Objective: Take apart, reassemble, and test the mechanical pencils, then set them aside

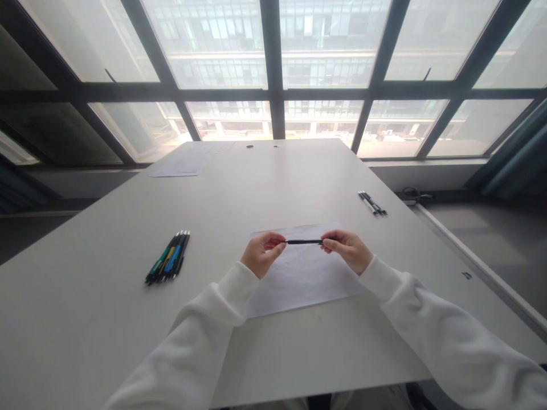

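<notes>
A thin black pen is held level between both hands, just above a white sheet of paper on the grey table. My left hand pinches the pen's left end with its fingertips. My right hand grips the right end. Both arms wear white sleeves.
A bundle of several pens with green, blue and black barrels lies on the table to the left. Two or three black pens lie at the right near the table's edge. More paper sits at the far end by the windows.
</notes>
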Demonstrator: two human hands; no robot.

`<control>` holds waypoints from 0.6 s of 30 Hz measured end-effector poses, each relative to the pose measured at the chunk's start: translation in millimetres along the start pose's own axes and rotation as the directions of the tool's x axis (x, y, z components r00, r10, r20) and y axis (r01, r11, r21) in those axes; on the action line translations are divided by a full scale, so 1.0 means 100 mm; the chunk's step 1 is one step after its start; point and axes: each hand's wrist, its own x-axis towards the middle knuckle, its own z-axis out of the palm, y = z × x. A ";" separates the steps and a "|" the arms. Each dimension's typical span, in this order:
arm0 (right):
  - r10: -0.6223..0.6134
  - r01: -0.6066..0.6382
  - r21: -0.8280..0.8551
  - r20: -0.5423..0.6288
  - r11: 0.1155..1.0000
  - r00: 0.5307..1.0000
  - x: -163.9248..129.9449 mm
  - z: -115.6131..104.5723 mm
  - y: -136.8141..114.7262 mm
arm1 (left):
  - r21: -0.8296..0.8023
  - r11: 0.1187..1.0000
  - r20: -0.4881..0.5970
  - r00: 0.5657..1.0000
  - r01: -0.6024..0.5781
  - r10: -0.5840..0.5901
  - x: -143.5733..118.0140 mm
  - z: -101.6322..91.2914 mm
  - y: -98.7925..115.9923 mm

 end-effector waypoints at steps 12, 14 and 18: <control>-0.005 0.005 0.000 -0.001 1.000 1.000 0.01 0.00 0.01 | -0.017 1.000 -0.015 1.000 -0.018 0.017 0.00 0.01 0.01; -0.007 0.007 0.003 0.003 1.000 1.000 0.01 0.00 0.01 | -0.002 1.000 -0.003 1.000 -0.009 0.009 0.00 0.01 0.01; -0.007 0.007 0.007 0.006 1.000 1.000 0.01 0.00 0.02 | 0.019 1.000 0.019 1.000 0.009 -0.009 -0.01 0.00 0.01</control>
